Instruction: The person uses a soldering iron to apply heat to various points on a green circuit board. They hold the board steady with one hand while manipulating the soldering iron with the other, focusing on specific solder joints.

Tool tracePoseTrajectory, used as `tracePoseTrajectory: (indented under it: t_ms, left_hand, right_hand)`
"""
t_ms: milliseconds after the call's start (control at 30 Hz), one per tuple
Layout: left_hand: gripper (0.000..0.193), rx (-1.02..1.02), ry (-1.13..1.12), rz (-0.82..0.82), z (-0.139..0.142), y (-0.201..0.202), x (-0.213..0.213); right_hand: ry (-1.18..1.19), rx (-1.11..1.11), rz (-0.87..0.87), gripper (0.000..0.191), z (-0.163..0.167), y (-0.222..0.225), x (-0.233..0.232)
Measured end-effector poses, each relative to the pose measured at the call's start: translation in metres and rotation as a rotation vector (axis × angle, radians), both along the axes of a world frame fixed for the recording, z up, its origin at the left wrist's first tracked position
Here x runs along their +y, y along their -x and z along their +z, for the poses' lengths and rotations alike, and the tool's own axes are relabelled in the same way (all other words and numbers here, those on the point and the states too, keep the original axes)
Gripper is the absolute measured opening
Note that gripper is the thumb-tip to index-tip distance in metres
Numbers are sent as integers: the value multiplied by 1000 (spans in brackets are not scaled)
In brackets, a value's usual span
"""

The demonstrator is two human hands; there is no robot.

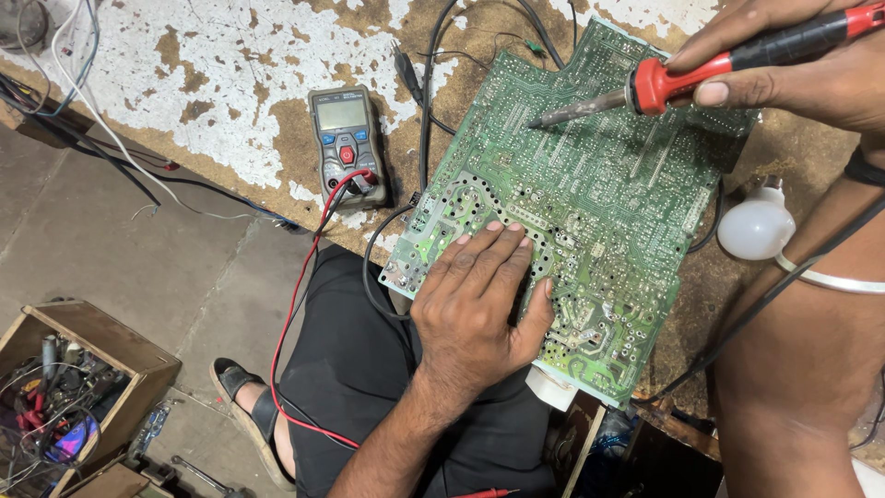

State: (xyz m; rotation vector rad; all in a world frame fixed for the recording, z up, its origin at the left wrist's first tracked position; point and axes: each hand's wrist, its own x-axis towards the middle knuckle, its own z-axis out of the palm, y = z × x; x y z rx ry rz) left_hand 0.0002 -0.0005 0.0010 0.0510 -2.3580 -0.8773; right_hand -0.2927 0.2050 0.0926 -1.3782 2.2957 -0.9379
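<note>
A large green circuit board [608, 194] lies solder side up on a worn workbench, its near corner over the bench edge. My left hand [484, 300] rests flat on the board's near left part, fingers spread, pressing it down. My right hand [793, 65] at the top right grips a red and black soldering iron [682, 78]. The iron's metal tip [539, 121] hovers at the board's upper middle, close to or touching the surface.
A grey multimeter [347, 143] with red and black leads lies on the bench [230, 92] left of the board. A white bulb [756, 226] sits at the right. A wooden box of tools [69, 387] stands on the floor at lower left. Cables trail over the bench.
</note>
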Motion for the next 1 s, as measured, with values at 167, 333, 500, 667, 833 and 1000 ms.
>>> tracePoseTrajectory:
  t_ms: [167,333,500,667,833,1000]
  left_hand:
    - [31,-5,0,-1,0,-1,0]
    - [30,-2,1,0,-1,0,0]
    - [30,3,-10,-4,-1,0,1]
    - [30,6,-4,0,0,0,0]
    - [31,8,-12,-8,1,0,-1]
    - [29,15,-7,4,1,0,-1]
  right_hand:
    - [1,0,-6,25,1,-4,-2]
    - [4,16,7,26,3,-4,-4]
    - [-9,6,26,26,4,-3,-1]
    - [-28,15,18,24,6,-2,0]
    - [-38,72,82,26,11,-3,0]
    - [-61,64,105,27,18,-5,0]
